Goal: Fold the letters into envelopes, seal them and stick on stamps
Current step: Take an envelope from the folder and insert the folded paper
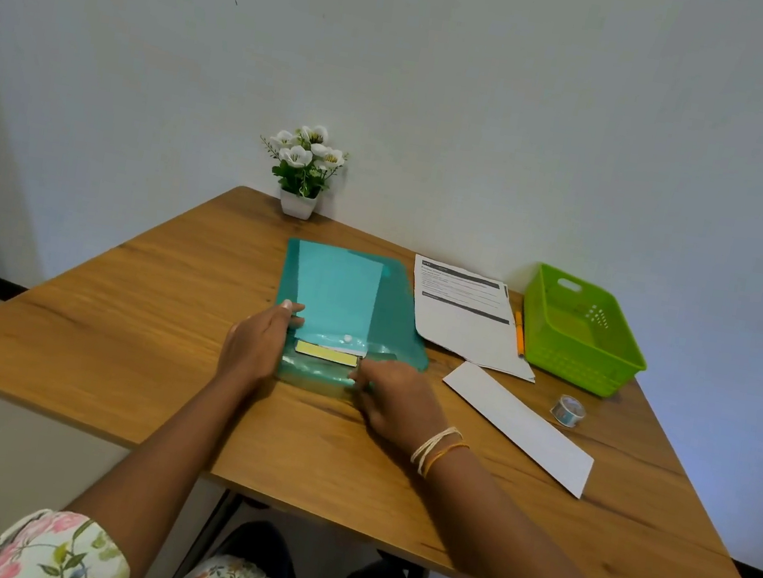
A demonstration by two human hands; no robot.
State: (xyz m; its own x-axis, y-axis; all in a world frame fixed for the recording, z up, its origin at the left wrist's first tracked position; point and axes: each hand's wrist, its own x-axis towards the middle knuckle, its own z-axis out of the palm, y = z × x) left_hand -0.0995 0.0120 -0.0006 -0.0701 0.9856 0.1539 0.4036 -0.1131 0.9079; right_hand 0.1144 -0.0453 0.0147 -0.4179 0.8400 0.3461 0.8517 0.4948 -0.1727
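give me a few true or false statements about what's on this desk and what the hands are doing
1. The green basket sits at the table's right side. True.
2. The white envelope lies inside the basket. False: it lies flat on the table, nearer the person.
3. Both hands are at the teal folder. True: the left hand holds its left edge, the right hand is at its opening.
4. The flower pot stands on the printed letter. False: it stands at the far edge, apart.
5. The tape roll is on the folder. False: it lies right of the envelope.
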